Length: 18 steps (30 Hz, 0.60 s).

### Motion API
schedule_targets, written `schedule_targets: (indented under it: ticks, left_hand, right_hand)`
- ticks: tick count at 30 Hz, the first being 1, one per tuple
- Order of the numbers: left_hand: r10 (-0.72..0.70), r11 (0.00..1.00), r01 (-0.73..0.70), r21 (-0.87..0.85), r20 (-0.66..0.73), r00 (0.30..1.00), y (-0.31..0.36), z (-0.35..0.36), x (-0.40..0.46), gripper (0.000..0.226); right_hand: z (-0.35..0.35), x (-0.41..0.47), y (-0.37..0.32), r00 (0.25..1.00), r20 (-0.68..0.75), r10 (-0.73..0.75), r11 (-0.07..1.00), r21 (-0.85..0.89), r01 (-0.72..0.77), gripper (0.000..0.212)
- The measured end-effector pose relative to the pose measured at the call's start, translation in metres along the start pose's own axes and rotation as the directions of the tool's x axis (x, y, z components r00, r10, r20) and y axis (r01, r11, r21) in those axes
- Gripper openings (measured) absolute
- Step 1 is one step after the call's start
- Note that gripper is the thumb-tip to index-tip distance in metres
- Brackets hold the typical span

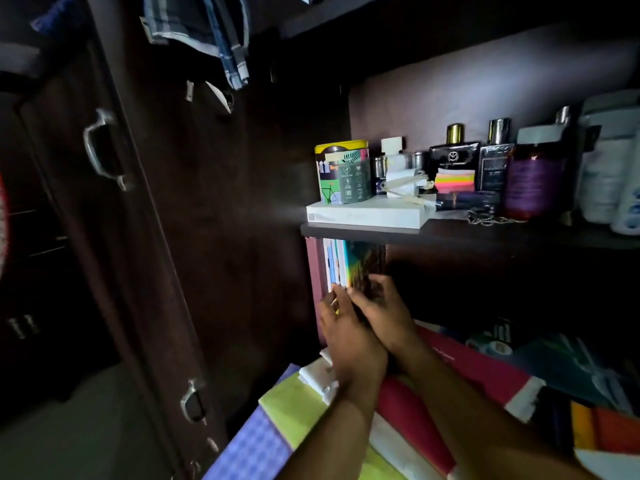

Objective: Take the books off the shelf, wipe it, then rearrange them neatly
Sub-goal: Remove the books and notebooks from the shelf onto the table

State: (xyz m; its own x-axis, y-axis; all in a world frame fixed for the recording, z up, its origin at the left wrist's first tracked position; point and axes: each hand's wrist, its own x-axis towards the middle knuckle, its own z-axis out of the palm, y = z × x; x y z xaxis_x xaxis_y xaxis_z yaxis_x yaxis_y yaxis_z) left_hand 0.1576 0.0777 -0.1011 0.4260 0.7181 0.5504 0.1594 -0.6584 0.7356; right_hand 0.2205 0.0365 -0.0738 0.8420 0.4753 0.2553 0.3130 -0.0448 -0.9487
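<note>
Under the upper shelf [450,233], upright books [349,265] are held at the cupboard's left wall. Left hand [346,327] fingers lie straight against the spines; right hand [384,313] seems curled round the outermost book, though blurred. More books [433,393] are piled below.

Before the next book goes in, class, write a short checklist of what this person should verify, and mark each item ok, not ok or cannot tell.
1. Books upright at the shelf's left end: ok.
2. Both hands on them, left hand, right hand: ok.
3. Room to their right on the shelf: ok.
4. Shelf wiped: cannot tell, too dark.
5. More books to place, like the red book below: ok.
6. Upper shelf items clear of the work: ok.
</note>
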Motion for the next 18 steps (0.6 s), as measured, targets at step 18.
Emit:
schedule_targets:
  ticks: [18]
  left_hand:
    - [0.048,0.993,-0.038,-0.114,0.089,0.995,0.022,-0.008,-0.008,0.041]
  right_hand:
    - [-0.014,-0.003,-0.020,0.980,-0.137,0.144,0.990,0.011,-0.144,0.054]
